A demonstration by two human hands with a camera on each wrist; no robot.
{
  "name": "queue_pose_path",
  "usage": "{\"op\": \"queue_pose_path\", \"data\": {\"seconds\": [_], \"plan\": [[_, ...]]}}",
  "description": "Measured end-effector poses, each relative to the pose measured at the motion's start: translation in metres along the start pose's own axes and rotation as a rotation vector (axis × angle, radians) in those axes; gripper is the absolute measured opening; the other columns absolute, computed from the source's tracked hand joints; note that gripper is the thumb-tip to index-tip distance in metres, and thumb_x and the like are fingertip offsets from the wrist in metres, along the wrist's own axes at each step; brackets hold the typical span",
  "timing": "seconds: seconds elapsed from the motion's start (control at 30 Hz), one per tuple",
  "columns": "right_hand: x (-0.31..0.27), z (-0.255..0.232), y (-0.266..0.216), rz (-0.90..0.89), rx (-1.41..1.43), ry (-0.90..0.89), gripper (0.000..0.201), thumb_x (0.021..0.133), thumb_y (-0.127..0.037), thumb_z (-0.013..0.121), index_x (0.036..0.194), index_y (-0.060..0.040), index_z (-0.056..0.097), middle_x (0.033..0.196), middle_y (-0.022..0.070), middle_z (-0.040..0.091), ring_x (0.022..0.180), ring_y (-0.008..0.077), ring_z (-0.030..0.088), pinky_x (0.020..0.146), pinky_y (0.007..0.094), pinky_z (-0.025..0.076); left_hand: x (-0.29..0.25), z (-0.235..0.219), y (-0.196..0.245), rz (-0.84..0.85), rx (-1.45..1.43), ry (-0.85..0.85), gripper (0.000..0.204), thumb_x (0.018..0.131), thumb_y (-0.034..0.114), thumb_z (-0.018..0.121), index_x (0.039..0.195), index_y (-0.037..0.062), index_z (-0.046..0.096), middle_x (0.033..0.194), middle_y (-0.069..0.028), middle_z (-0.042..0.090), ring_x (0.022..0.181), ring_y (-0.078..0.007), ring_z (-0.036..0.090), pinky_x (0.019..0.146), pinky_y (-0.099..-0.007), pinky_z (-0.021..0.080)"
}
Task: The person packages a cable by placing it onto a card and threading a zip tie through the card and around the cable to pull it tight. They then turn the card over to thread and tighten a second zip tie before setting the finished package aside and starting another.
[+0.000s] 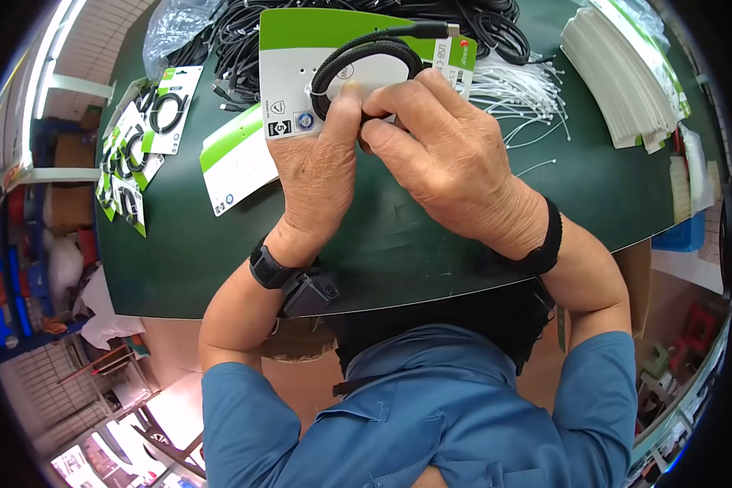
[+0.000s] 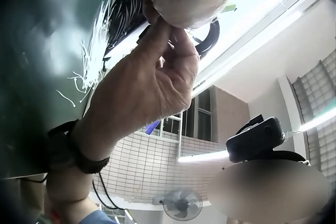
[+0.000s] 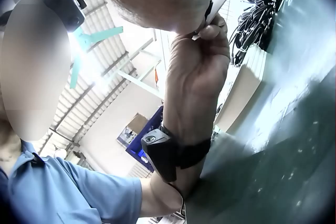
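A black braided cable (image 1: 374,53) with a USB-C plug lies coiled against a green-and-white packaging card (image 1: 289,61), held up over the table. My left hand (image 1: 313,183) grips the card's lower edge, thumb on the front beside the coil, fingers hidden behind. The curled fingers of my right hand (image 1: 451,150) pinch at the coil's lower right, where a dark bit of cable shows by the thumb. Both hands' fingertips meet there. In the left wrist view the right hand (image 2: 142,82) has its thumb and fingers pressed together; the right wrist view shows the left hand (image 3: 197,77) bent under the card.
Another card (image 1: 240,159) lies on the green table (image 1: 398,236) beneath the left hand. Carded cables (image 1: 138,150) pile at the left. Black cables (image 1: 244,37) and white cable ties (image 1: 516,93) lie at the back. Stacked cards (image 1: 618,77) stand at the right.
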State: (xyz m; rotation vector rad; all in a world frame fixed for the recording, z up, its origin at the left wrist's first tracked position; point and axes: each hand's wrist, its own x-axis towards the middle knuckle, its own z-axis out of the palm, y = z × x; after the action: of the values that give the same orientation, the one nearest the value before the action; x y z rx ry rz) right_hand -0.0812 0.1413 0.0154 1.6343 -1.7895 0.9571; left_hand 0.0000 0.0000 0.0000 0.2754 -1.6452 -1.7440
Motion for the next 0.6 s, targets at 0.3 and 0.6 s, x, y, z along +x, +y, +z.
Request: {"op": "queue_pose_path", "data": {"seconds": [0.3,0.6], "plan": [[-0.005,0.003,-0.005,-0.002,0.02,0.001,0.021,0.075,0.002,0.078,0.093,0.0026,0.067,0.103,0.0115,0.068,0.086,0.0261,0.071,0.065,0.0331,0.06,-0.002,0.003,0.003,-0.049,-0.001,0.017,0.019,0.1,0.005,0.071,0.118,0.0005,0.065,0.106,-0.0039,0.07,0.09,-0.0109,0.065,0.079,-0.0274,0.055],[-0.005,0.002,-0.015,-0.043,0.206,0.019,0.02,0.078,0.004,0.078,0.092,0.0068,0.063,0.106,0.0187,0.069,0.086,0.0291,0.074,0.069,0.0351,0.063,0.004,0.003,0.011,-0.025,-0.009,0.056,0.019,0.099,0.008,0.072,0.115,0.0006,0.063,0.1,-0.0052,0.07,0.08,-0.0105,0.065,0.063,-0.0262,0.056]]}}
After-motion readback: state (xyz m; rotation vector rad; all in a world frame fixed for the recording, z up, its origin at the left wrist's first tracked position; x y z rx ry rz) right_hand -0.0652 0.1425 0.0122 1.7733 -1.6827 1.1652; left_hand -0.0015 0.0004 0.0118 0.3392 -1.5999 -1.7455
